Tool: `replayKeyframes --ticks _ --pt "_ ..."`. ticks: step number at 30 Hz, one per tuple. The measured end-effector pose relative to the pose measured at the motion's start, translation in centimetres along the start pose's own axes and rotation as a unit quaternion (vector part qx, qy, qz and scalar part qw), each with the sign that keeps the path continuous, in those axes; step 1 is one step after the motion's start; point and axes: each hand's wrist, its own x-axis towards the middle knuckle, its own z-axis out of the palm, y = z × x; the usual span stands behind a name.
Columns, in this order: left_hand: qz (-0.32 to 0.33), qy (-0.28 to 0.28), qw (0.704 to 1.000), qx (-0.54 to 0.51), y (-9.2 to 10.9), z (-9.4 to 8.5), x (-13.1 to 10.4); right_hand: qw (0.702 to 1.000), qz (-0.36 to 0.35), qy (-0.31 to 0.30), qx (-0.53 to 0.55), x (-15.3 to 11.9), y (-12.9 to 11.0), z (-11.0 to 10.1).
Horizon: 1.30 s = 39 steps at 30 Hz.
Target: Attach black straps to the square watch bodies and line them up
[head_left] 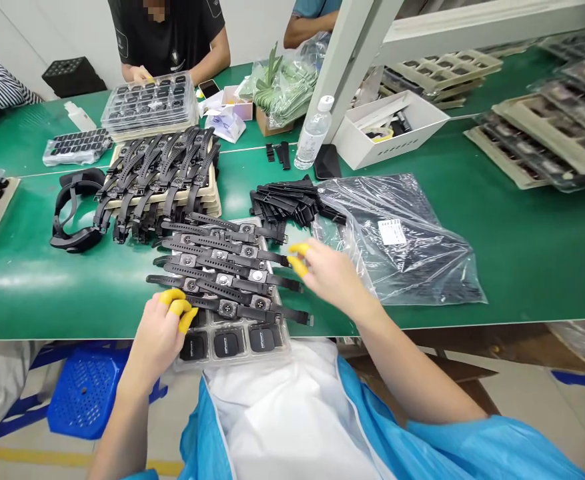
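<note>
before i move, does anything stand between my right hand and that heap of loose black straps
Nothing visible stands between your right hand and the heap of loose black straps, just a narrow bare strip of the green table. The large clear plastic bag lies to the right of that gap.

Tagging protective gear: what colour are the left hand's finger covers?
Yellow, clearest in the head view.

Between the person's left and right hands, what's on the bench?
Watches with black straps, in rows across a clear plastic tray, lie between left hand and right hand, in the head view.
</note>
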Motion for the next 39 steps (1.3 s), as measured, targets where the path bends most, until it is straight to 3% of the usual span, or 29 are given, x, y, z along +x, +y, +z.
replayKeyframes --ticks 3,5,8,13,17,19,22,25,27,29,32,35,39 --pt "0.007 -0.073 0.997 0.022 0.6 -0.8 -1.5 0.996 0.056 -0.045 -0.049 2.9 3.1 0.9" --pt "0.007 -0.106 0.993 0.057 1.2 -1.1 -2.0 0.993 0.045 -0.095 -0.058 4.6 4.0 1.8" --pt "0.007 -0.118 0.988 0.095 2.0 -1.2 -1.9 0.992 0.016 -0.117 -0.049 6.1 4.2 3.2" --pt "0.02 -0.124 0.982 0.141 2.4 -1.2 -1.1 0.996 0.019 -0.089 0.013 6.3 4.8 4.5" --pt "0.019 -0.115 0.979 0.168 2.2 -0.6 -0.8 0.985 0.06 0.0 0.161 4.9 6.9 4.3" --pt "0.02 -0.105 0.982 0.156 1.8 -0.5 -0.7 0.961 0.09 0.069 0.251 4.0 7.8 3.6" --pt "0.027 -0.085 0.993 0.075 1.0 -1.3 -0.4 0.892 0.15 0.184 0.385 2.5 8.0 1.8" --pt "-0.004 -0.047 0.996 -0.073 1.2 -3.0 0.6 0.818 0.178 0.28 0.47 0.9 6.1 -0.5" --pt "-0.049 -0.021 0.985 -0.167 2.3 -3.6 1.7 0.788 0.169 0.289 0.516 -0.2 3.6 -1.8" --pt "-0.078 0.003 0.965 -0.252 4.1 -3.1 3.2 0.773 0.14 0.228 0.575 -1.4 0.4 -2.5" --pt "-0.092 0.011 0.925 -0.37 7.0 -0.6 5.9 0.754 0.117 0.033 0.645 -3.1 -4.7 -2.2" --pt "-0.038 -0.003 0.919 -0.392 8.7 2.0 7.8 0.708 0.101 -0.139 0.685 -4.4 -8.2 -0.7" --pt "0.08 -0.005 0.921 -0.381 8.7 3.2 8.0 0.685 0.093 -0.199 0.695 -4.9 -9.2 1.0"
